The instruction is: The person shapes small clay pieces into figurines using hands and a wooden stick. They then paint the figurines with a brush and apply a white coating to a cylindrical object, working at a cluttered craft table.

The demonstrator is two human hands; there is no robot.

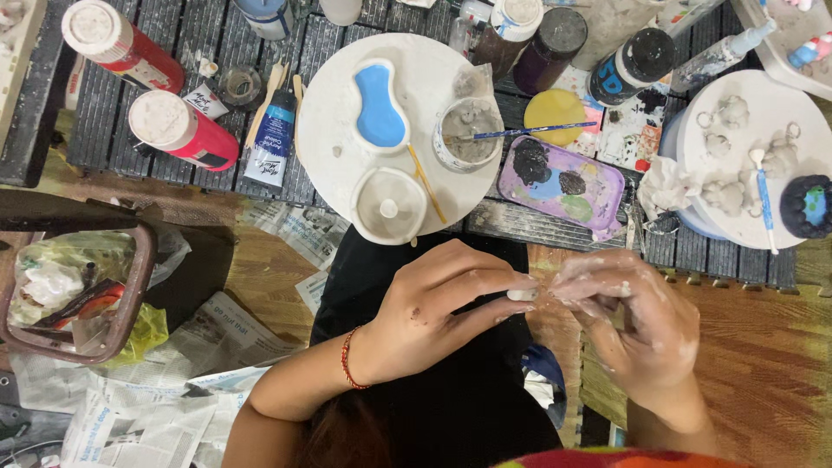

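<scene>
My left hand (433, 303), with a red thread bracelet at the wrist, and my right hand (637, 316), smeared with white clay, meet over my lap. Between their fingertips they pinch a small white clay piece (523, 295). Just beyond them lies a round white board (329, 130). It carries a blue kidney-shaped dish (380, 104), a small round white dish (388, 205) and a cup of grey slurry (468, 134) with a blue-handled brush (529, 132) resting across it.
A purple palette (563, 182) with paint blobs sits right of the board. A second round board (754, 113) at far right holds small clay figures. Red paint bottles (182, 130), a paint tube (273, 139), a basket of scraps (69, 295) and newspaper (147, 407) are on the left.
</scene>
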